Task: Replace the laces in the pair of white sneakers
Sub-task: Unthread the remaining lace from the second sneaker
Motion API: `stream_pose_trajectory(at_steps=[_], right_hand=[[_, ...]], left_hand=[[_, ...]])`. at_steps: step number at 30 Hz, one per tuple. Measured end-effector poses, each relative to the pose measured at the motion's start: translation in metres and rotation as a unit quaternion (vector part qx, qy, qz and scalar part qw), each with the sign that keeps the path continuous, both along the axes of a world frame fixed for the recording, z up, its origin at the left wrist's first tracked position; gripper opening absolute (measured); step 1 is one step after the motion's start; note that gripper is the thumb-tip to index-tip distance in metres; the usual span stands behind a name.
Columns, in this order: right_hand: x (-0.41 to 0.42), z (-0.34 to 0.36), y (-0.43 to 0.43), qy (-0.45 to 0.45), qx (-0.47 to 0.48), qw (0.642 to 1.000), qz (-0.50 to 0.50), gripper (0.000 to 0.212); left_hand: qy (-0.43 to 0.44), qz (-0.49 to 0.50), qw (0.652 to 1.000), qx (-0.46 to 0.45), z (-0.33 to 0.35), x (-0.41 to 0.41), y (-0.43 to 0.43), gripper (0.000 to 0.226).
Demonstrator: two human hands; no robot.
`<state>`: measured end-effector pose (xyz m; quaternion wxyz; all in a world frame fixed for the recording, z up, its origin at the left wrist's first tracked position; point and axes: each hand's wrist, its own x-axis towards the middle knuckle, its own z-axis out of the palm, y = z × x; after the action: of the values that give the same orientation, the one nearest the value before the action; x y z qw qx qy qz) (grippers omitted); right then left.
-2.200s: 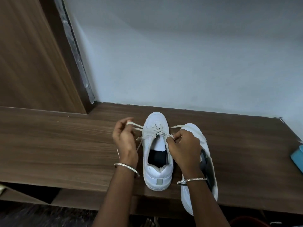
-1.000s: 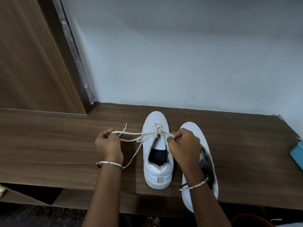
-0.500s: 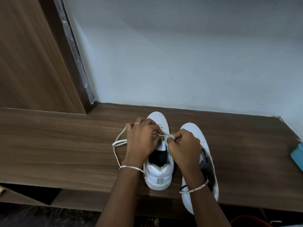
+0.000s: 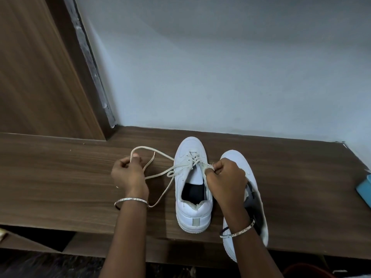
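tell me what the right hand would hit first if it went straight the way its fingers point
Probably the laced front of the upright white sneaker: the right hand, pinching the cream flat shoelace, points up-left at it. Depth is unclear.

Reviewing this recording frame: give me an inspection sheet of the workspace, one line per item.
Surface: brown wooden shelf, both sneakers on it.
Job's things: laced sneaker upright, cream lace through its front eyelets, loose lengths trailing left; second sneaker beside it, tipped sideways, lacing hidden.
Clutter: blue object at the right edge, cut off.
Grippers: left hand pinches a lace loop; right hand pinches the lace at the eyelets.
Cables: nothing seen.
Surroundings: pale wall; wooden panel at left.
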<state>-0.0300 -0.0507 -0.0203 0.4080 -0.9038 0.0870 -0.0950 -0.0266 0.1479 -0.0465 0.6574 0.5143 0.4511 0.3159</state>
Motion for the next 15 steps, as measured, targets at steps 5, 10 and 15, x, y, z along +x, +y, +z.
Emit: stream_pose_trajectory(at_steps=[5,10,15], right_hand=[[0.000,0.000,0.001,0.004,-0.002,1.000,-0.005,0.006],[-0.001,-0.002,0.008,-0.027,-0.004,1.000,0.016,0.017],[0.001,-0.015,0.013,-0.103,-0.098,0.979,0.148,0.031]], left_hand=[[0.125,-0.082,0.893,0.425,0.014,-0.005,-0.015,0.038],[0.065,-0.499,0.771,0.390,0.026,-0.008,-0.031,0.035],[0.064,-0.496,0.770,0.398,0.023,-0.007,-0.026,0.026]])
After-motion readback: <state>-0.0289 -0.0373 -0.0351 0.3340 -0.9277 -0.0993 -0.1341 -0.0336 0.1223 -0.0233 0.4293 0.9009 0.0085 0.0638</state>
